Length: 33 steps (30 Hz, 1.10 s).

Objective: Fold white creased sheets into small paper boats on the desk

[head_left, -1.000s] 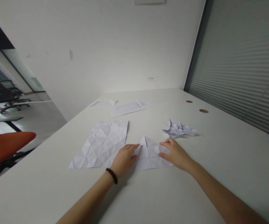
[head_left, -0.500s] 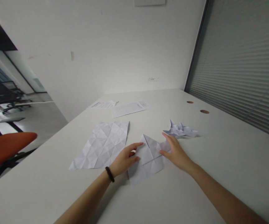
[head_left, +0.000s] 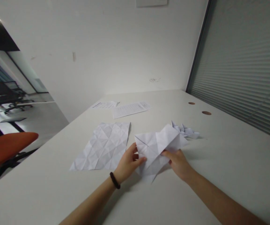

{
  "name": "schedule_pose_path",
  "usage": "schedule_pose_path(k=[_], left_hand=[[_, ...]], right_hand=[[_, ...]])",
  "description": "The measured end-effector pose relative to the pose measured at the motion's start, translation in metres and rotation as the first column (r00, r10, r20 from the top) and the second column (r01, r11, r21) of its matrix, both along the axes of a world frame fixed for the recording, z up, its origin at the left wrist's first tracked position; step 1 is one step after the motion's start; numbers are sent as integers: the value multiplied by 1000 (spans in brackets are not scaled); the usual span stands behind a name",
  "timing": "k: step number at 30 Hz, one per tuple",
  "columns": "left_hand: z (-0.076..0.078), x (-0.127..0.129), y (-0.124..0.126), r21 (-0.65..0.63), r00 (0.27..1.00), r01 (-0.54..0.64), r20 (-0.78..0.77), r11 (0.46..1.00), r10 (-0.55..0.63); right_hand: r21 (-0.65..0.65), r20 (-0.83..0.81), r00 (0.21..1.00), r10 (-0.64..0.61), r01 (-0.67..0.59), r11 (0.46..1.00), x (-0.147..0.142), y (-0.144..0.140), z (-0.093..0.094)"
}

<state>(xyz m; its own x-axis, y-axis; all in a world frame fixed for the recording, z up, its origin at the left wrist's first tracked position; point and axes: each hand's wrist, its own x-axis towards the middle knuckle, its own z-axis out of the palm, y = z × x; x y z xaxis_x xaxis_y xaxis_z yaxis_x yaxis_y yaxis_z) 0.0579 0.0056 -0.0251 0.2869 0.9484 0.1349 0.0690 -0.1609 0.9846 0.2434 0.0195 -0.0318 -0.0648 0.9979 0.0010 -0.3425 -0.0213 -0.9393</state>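
A white sheet of paper (head_left: 152,147) with folds and raised flaps is held between my two hands, tilted up from the table. My left hand (head_left: 130,161) pinches its left edge, thumb on the front and fingers behind. At the lower right, my right hand (head_left: 178,162) grips the paper with its thumb under a flap; some of its fingers are hidden. Left of my hands lies a creased paper sheet (head_left: 105,143) with a grid of fold lines. A folded paper piece (head_left: 188,132) with pointed tips rests behind the held sheet, partly covered by it.
Printed sheets (head_left: 131,110) lie farther back on the white table (head_left: 219,162). Two round holes (head_left: 206,113) are near the right edge, beside the window blinds (head_left: 242,72). An orange chair (head_left: 10,145) stands at the left. A wall closes the back.
The held sheet has been lifted and tilted, and its right part now rises higher with flaps showing. My right hand has moved down to its lower right; my left hand has shifted slightly right.
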Motion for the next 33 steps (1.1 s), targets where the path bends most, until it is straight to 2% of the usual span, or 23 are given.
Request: schedule_pose_path(k=[3, 5, 8, 11, 13, 14, 15, 16, 17, 18, 19, 20, 21, 22, 24, 25, 27, 29, 31, 33], left_hand=[[0, 0, 0, 4, 998, -58, -15, 998, 58], [0, 0, 0, 24, 995, -70, -67, 997, 72], [1, 0, -3, 79, 980, -31, -193, 996, 46], [1, -2, -4, 234, 964, -17, -256, 972, 78], [2, -4, -3, 368, 955, -82, -238, 926, 180], [2, -5, -3, 428, 945, -128, -221, 895, 241], [3, -6, -2, 478, 933, -172, -202, 861, 298], [4, -7, -2, 518, 920, -209, -183, 829, 347], [4, -7, -2, 549, 909, -239, -163, 801, 383], [5, -8, -2, 573, 902, -261, -141, 777, 407], [7, -8, -3, 593, 899, -274, -121, 757, 420], [8, -8, -4, 608, 900, -279, -105, 743, 424], [9, -9, -5, 621, 902, -274, -99, 734, 420], [10, -9, -7, 634, 906, -257, -104, 729, 410], [13, -10, -9, 645, 920, -156, -181, 748, 347], [14, -10, -10, 632, 923, -59, -260, 773, 284], [16, -10, -12, 554, 874, 188, -471, 811, 119], [16, -8, -12, 449, 755, 384, -656, 807, 6], [14, -6, -12, 394, 653, 459, -757, 797, -2], [11, -5, -11, 386, 610, 457, -792, 801, 34]], right_hand=[[104, 34, 995, 95, -98, 990, 4, -1, 3], [130, 64, 994, 83, -91, 987, 3, -1, 0], [63, 132, 991, -6, -2, 998, 1, 3, -6], [46, 200, 956, -215, 210, 977, 8, 8, -6], [174, 289, 850, -441, 406, 897, 19, 10, 2], [278, 325, 766, -555, 484, 830, 25, 10, 7], [411, 328, 670, -666, 533, 740, 31, 10, 12], [552, 319, 590, -742, 521, 651, 35, 9, 16], [691, 298, 546, -783, 443, 572, 37, 8, 19], [800, 298, 540, -787, 308, 514, 38, 6, 21], [867, 333, 556, -761, 137, 479, 37, 4, 22], [883, 409, 575, -709, -53, 467, 34, 2, 20], [848, 515, 574, -637, -235, 474, 29, 0, 18], [779, 623, 530, -575, -360, 513, 24, -3, 15], [568, 822, 414, -392, -550, 612, 13, -6, 8], [468, 882, 376, -285, -621, 629, 9, -8, 5], [351, 925, 356, -130, -673, 651, 5, -11, 4], [312, 924, 380, -44, -682, 662, 8, -13, 6], [303, 919, 393, -18, -679, 669, 15, -12, 12], [305, 926, 376, -44, -672, 675, 23, -9, 16]])
